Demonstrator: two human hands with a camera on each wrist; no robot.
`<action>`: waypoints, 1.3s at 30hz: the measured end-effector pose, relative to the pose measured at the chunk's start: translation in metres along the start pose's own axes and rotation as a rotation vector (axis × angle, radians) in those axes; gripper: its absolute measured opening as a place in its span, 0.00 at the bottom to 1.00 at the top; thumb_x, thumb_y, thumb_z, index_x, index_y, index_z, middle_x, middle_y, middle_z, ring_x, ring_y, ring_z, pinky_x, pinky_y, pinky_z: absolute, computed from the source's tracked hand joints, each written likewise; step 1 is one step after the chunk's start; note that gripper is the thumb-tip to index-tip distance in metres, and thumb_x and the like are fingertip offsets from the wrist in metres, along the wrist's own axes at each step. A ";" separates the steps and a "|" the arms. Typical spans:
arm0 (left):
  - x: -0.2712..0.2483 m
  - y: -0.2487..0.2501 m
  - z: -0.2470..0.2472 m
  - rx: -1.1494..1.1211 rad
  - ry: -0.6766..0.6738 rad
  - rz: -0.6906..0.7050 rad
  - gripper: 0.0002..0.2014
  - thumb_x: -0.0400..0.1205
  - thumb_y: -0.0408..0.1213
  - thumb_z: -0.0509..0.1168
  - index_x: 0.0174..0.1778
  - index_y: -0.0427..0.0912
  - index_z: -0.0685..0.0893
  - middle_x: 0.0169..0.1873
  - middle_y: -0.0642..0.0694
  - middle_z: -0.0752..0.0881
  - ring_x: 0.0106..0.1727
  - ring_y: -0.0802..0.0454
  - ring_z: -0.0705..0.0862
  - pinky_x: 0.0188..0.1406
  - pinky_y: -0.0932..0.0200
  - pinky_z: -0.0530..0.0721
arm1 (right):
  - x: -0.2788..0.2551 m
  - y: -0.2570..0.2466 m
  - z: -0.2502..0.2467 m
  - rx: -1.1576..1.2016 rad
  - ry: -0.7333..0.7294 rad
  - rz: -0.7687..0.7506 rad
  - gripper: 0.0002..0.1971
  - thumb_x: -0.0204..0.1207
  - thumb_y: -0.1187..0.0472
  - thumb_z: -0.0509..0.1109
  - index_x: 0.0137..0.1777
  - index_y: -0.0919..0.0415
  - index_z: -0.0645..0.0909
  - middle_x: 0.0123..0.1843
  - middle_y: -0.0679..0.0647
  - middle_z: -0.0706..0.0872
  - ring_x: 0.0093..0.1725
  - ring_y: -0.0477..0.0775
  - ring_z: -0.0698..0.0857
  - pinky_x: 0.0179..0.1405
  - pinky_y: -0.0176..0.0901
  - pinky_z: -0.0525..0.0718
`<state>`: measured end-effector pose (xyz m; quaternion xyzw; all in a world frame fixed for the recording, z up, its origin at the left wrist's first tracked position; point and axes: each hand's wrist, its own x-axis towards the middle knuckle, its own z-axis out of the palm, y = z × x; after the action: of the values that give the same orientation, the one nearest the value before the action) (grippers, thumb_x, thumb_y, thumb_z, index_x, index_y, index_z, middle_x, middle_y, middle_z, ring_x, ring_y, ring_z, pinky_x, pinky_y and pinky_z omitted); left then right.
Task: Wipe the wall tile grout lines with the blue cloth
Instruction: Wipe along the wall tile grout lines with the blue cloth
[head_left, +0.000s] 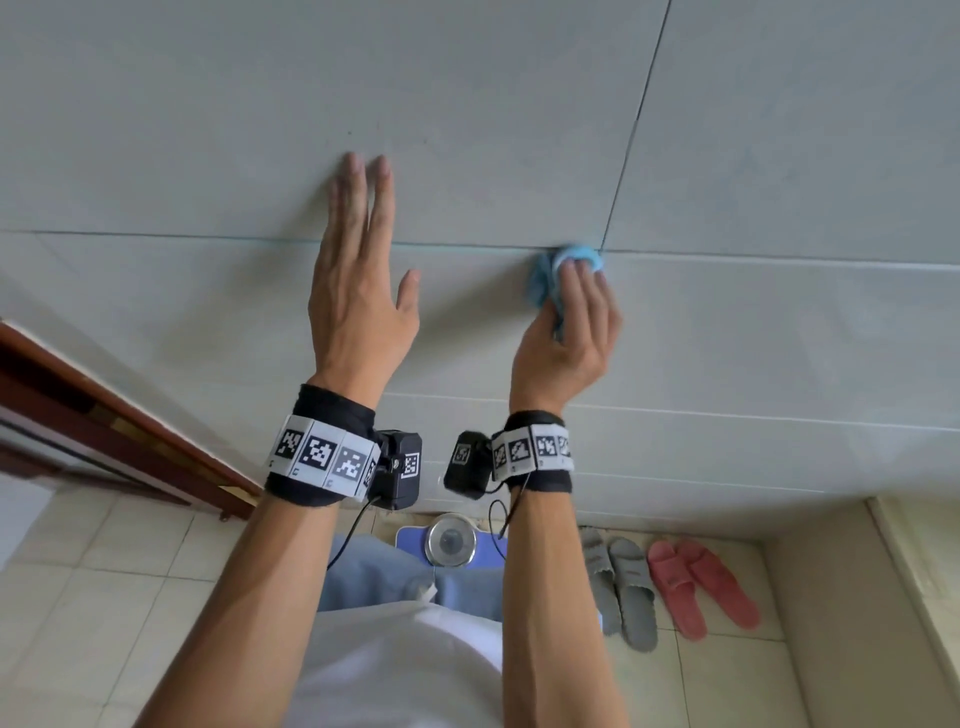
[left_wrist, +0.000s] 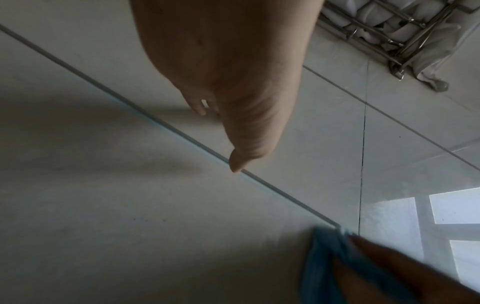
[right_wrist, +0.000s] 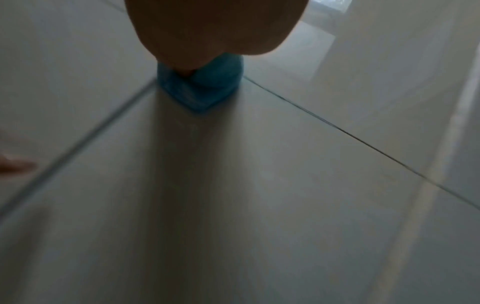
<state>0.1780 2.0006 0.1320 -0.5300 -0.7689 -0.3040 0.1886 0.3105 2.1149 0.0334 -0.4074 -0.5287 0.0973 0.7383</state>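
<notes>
A grey tiled wall (head_left: 467, 104) fills the head view, crossed by a horizontal grout line (head_left: 208, 236) and a vertical grout line (head_left: 634, 135). My right hand (head_left: 571, 322) grips the bunched blue cloth (head_left: 545, 275) and presses it on the wall where the two lines meet. The blue cloth (right_wrist: 200, 86) shows under my palm in the right wrist view, blurred. My left hand (head_left: 363, 249) lies flat on the wall with straight fingers, across the horizontal line, left of the cloth. In the left wrist view the left hand (left_wrist: 233, 82) touches the grout line (left_wrist: 155, 121), with the cloth (left_wrist: 327, 257) at the lower right.
A brown door frame (head_left: 104, 415) stands at the left. On the floor below lie a blue bathroom scale (head_left: 452, 543), grey slippers (head_left: 618, 587) and pink slippers (head_left: 696, 582). A metal rack (left_wrist: 389, 30) with white cloths hangs on the wall.
</notes>
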 end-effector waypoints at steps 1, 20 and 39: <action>0.001 -0.001 0.002 0.002 0.005 0.001 0.47 0.83 0.33 0.72 0.94 0.42 0.50 0.93 0.39 0.48 0.94 0.42 0.48 0.91 0.47 0.59 | -0.020 0.012 -0.004 -0.030 -0.012 0.041 0.14 0.75 0.73 0.82 0.60 0.65 0.92 0.63 0.54 0.90 0.65 0.61 0.88 0.63 0.55 0.90; 0.003 -0.004 0.018 -0.031 0.090 -0.010 0.44 0.81 0.26 0.66 0.93 0.41 0.55 0.92 0.38 0.52 0.93 0.39 0.51 0.89 0.45 0.64 | -0.046 0.046 -0.009 -0.044 0.193 0.118 0.09 0.76 0.77 0.80 0.55 0.71 0.92 0.57 0.60 0.93 0.61 0.64 0.91 0.62 0.56 0.90; 0.004 0.003 0.000 -0.044 0.018 0.043 0.43 0.79 0.21 0.60 0.92 0.42 0.59 0.92 0.38 0.55 0.92 0.42 0.56 0.87 0.48 0.69 | -0.067 0.006 -0.011 0.370 0.372 1.243 0.14 0.73 0.70 0.83 0.57 0.59 0.93 0.53 0.49 0.95 0.55 0.52 0.94 0.54 0.41 0.92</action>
<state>0.1793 2.0042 0.1352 -0.5479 -0.7486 -0.3215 0.1901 0.2935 2.0742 -0.0191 -0.5127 -0.0345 0.5211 0.6815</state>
